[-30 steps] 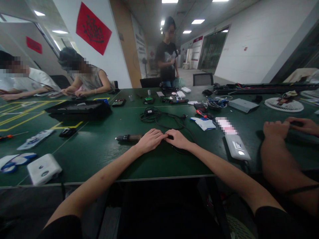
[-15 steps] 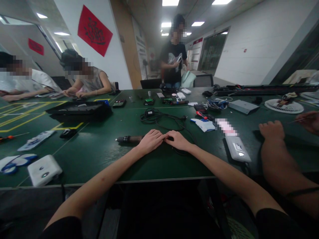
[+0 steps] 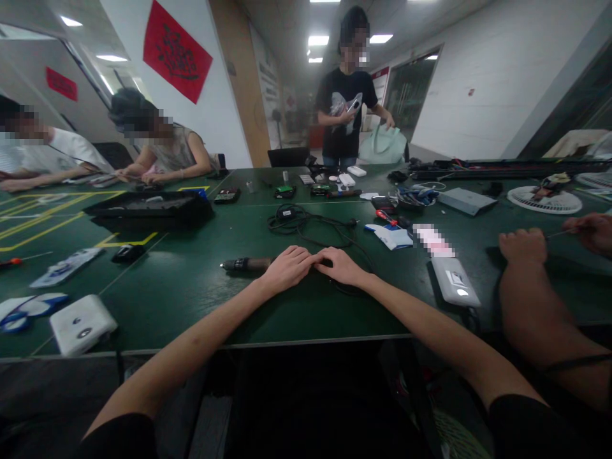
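Note:
On the green table lies an electric screwdriver (image 3: 246,264), its chuck pointing left. My left hand (image 3: 289,268) is closed over its rear body, palm down. Just right of it, my right hand (image 3: 340,265) has its fingers pinched together at the tool's tail end, touching the left fingertips. What sits between the right fingers is hidden. A black power cord (image 3: 322,223) with a plug and a white label lies loosely coiled beyond both hands, and part of it passes behind the right hand.
A co-worker's arm (image 3: 523,274) rests on the table at right, near a white power bank (image 3: 454,280). Another white device (image 3: 82,324) sits front left. A black tray (image 3: 148,210), a red-handled screwdriver (image 3: 386,217) and a fan cover (image 3: 545,199) lie farther back. The table edge (image 3: 315,342) is close.
My hands keep their hold, with hardly any movement. The view has tilted slightly. Across the table, the standing person has shifted right and now holds up a pale green bag.

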The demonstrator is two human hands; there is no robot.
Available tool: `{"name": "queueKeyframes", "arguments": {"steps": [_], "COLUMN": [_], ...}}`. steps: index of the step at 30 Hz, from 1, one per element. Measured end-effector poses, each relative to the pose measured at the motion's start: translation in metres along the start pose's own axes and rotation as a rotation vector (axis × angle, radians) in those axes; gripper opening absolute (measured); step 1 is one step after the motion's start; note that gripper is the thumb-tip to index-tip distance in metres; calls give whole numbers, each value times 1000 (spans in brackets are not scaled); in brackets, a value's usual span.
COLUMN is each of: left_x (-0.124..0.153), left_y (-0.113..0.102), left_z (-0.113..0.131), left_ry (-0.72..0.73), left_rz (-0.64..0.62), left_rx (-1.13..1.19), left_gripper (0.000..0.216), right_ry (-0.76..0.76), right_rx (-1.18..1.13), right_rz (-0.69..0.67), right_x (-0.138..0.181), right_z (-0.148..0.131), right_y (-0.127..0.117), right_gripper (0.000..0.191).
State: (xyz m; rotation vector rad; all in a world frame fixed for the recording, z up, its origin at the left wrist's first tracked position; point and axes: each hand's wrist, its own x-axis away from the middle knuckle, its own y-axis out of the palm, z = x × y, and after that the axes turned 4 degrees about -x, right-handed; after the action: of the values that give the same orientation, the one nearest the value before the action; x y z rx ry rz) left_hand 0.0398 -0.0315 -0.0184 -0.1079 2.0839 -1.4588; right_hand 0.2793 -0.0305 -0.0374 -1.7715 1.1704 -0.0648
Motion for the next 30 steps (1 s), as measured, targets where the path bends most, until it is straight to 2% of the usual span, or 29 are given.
{"name": "queueKeyframes", "arguments": {"steps": [3,7,12,17,21,26,30], "left_x": [-1,-1,1,1,0,-1,0], "left_y": [0,2,3,3,4,3,3], "left_z": [0,-1,-1,-1,-1,-1,-1], "left_ry": [-30,7,-50,-3,-39,-8,-48], "left_rz": [16,3,20,4,15,-7,17], "left_rx": [-14,5,-10,18,10,19,12], "left_gripper": [46,49,47,49,48,49,47], "right_ry": [5,1,17,11,15,5,12], "right_rx": [4,0,5,-2,0,0,0], "right_rz": [-2,-4,-3,-12,-14,-1,-4], "right_x": [0,0,0,0,0,0,0], "right_z": [0,0,0,0,0,2,1], "right_y": [0,0,0,-1,-1,1,1], "right_gripper": [6,8,6,8,6,7,6]}}
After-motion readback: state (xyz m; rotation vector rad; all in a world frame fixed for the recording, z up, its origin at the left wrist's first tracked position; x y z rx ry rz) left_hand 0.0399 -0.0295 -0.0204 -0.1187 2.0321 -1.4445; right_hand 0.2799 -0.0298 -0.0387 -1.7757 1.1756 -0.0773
